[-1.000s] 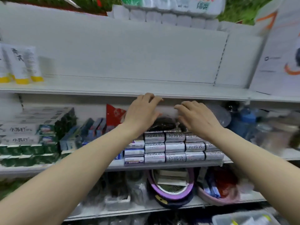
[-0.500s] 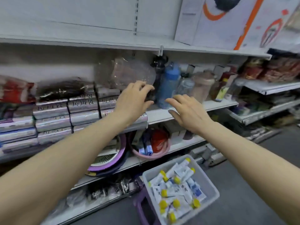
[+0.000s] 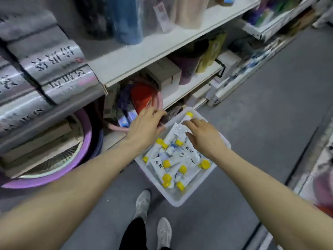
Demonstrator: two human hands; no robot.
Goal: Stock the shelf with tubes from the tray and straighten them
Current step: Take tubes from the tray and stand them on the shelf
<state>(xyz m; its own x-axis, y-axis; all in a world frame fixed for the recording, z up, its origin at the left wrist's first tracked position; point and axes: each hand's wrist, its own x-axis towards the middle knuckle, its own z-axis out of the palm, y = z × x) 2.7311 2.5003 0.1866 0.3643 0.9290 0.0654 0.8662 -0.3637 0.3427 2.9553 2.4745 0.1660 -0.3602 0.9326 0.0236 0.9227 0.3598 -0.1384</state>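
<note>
A translucent white tray (image 3: 182,198) stands low by my feet, filled with several white tubes with yellow caps (image 3: 175,160). My left hand (image 3: 146,126) hovers over the tray's far left corner, fingers spread, holding nothing. My right hand (image 3: 203,136) is over the tray's far right side, fingers apart above the tubes, one tube with a yellow cap (image 3: 187,117) just beyond the fingertips. Whether the fingers touch a tube I cannot tell. The upper shelf where tubes stood is out of view.
White shelf boards (image 3: 162,49) run on the left with silver rolls (image 3: 59,74), a blue bottle (image 3: 126,20), boxes (image 3: 165,73), and a purple basin (image 3: 54,168). A pink basin (image 3: 158,100) sits behind the tray. Grey floor (image 3: 270,123) opens to the right; my shoes (image 3: 153,219) are below.
My view swung from the shelves down to the tray. Both hands dropped from the shelf front to just above the tubes in the tray.
</note>
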